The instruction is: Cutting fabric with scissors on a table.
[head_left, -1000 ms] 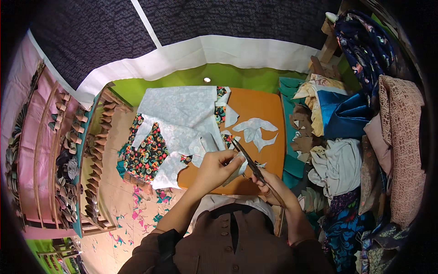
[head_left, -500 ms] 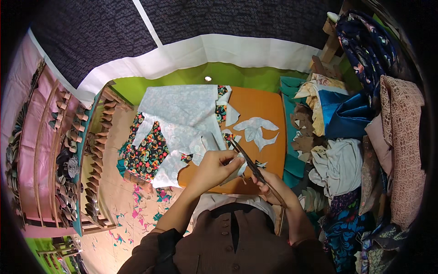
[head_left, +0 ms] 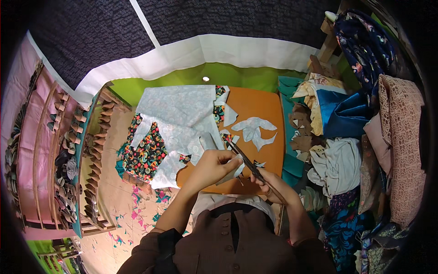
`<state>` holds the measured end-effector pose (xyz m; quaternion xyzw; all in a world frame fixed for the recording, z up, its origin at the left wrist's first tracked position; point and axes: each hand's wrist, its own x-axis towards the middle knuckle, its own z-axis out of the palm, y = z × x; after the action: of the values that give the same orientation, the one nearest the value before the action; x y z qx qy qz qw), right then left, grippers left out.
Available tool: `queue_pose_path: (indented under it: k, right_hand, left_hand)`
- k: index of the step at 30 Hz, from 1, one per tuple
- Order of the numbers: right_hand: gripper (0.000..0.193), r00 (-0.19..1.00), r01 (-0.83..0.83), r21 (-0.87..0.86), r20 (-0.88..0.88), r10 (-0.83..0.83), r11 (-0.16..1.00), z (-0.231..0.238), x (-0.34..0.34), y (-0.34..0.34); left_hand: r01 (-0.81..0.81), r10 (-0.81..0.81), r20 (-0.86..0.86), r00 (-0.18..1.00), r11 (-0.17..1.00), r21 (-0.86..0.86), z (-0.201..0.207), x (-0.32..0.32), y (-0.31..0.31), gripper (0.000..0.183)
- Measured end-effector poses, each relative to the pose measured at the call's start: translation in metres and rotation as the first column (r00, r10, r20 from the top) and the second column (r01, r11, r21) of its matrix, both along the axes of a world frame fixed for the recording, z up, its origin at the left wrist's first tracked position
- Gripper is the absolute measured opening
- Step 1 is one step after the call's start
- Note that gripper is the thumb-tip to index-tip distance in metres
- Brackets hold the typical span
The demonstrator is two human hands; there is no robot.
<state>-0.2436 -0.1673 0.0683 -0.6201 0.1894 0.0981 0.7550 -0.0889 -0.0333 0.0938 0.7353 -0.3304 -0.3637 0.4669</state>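
My left hand [head_left: 213, 168] pinches a small pale piece of fabric [head_left: 237, 170] between thumb and fingers, near the front of the orange table [head_left: 255, 98]. Close on its right, my right hand [head_left: 273, 186] grips large dark scissors [head_left: 248, 163], their blades pointing away and to the left beside the held piece. Beyond the hands, patterned fabric [head_left: 154, 148] lies with its pale side partly folded over. Cut pale pieces [head_left: 255, 131] rest on the orange top, right of that fabric. The exact edge between the blades is too small to make out.
Piled cloths [head_left: 337, 164] and a blue satin fabric [head_left: 342, 112] crowd the right side. Racks holding rows of shoe-like shapes [head_left: 93, 169] stand at the left. Coloured scraps [head_left: 141, 214] litter the floor. A dark patterned curtain [head_left: 228, 23] hangs at the back.
Both hands keep nearly the same place. The pale piece in my left hand has turned slightly against the scissors, and the whole view has shifted a little.
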Motion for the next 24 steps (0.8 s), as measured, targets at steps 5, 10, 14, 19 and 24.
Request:
queue_pose_path:
  k: [5, 10, 14, 19, 24]
  right_hand:
    - [0.013, 0.986, -0.072, -0.304, 0.120, 0.113, 0.950, -0.004, 0.001, -0.004]
    - [0.018, 0.999, -0.029, -0.077, 0.027, 0.031, 0.997, 0.000, 0.009, -0.004]
    - [0.021, 0.991, -0.025, -0.111, 0.131, 0.039, 0.994, -0.011, 0.013, -0.004]
    - [0.024, 0.998, 0.068, 0.106, 0.007, -0.069, 0.992, -0.005, 0.029, 0.007]
    - [0.029, 0.999, 0.015, -0.004, 0.032, -0.015, 1.000, -0.011, 0.039, 0.014]
  left_hand:
    - [0.023, -0.023, 0.005, 1.000, 0.999, 0.042, 0.002, 0.002, -0.002, 0.026]
    - [0.040, -0.039, -0.002, 0.999, 0.999, 0.028, -0.007, 0.012, 0.000, 0.028]
    - [0.012, -0.012, -0.031, 0.999, 1.000, 0.020, -0.003, 0.017, 0.000, 0.029]
    - [0.048, -0.044, -0.085, 0.995, 0.998, 0.037, -0.005, 0.031, 0.006, 0.027]
    - [0.074, -0.071, -0.074, 0.995, 0.996, 0.044, -0.006, 0.049, 0.017, 0.026]
